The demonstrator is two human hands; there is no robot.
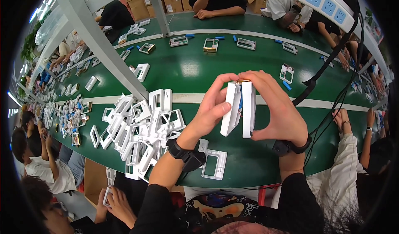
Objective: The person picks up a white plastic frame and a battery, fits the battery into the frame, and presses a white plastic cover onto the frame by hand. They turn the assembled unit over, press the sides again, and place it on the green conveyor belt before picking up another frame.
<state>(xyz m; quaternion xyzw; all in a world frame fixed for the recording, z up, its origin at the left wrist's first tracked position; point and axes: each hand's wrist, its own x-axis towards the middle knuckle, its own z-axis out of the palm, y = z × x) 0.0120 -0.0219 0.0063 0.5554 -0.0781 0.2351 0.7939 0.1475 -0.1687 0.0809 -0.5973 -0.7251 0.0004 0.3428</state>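
Above the green table I hold two white plastic casing halves upright, facing each other. My left hand (209,108) is closed on the left casing half (229,117), its thumb on the outer face. My right hand (282,111) grips the right casing half (248,114), thumb at the lower end and fingers over the top. The halves nearly meet at the top, with a gap between them lower down. A gold-coloured part (242,81) shows at the top, and something blue inside is mostly hidden. Below my left wrist lies an empty white frame (221,167).
A large pile of white plastic frames (124,124) lies left of my hands. Beyond a pale rail, open devices (211,45) with blue cylinders are spaced along the green surface (189,68). A metal post (112,55), a power strip (326,3), hanging black cables (332,113) and co-workers surround the table.
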